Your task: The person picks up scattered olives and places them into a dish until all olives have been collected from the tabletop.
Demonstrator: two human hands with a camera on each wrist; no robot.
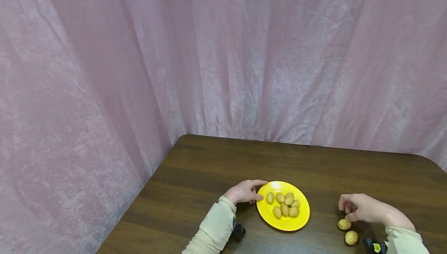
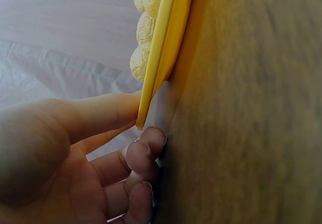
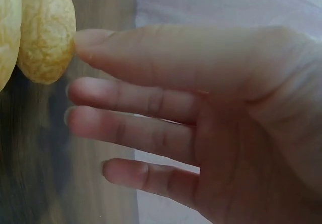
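A yellow plate (image 1: 301, 219) lies on the table, bearing several small wrinkled yellow-tan oval pieces (image 1: 289, 198) that look like little potatoes. At its left rim, my left hand (image 1: 244, 192) holds the edge with thumb and forefinger; the left wrist view shows the other fingers bent below the rim. To the right of the plate, my right hand (image 1: 364, 207) hovers with bent fingers, holding nothing. Just below its thumb sits one loose oval piece (image 1: 344, 224), and a second, rounder piece (image 1: 351, 238) is nearer the front. In the right wrist view the thumb tip appears beside a piece (image 3: 48, 32); contact is unclear.
The dark brown wooden table (image 1: 216, 161) extends behind and to both sides of the plate. A pink curtain (image 1: 244, 60) hangs along its back and left edges. Dark wrist devices (image 1: 239, 231) are worn under both forearms.
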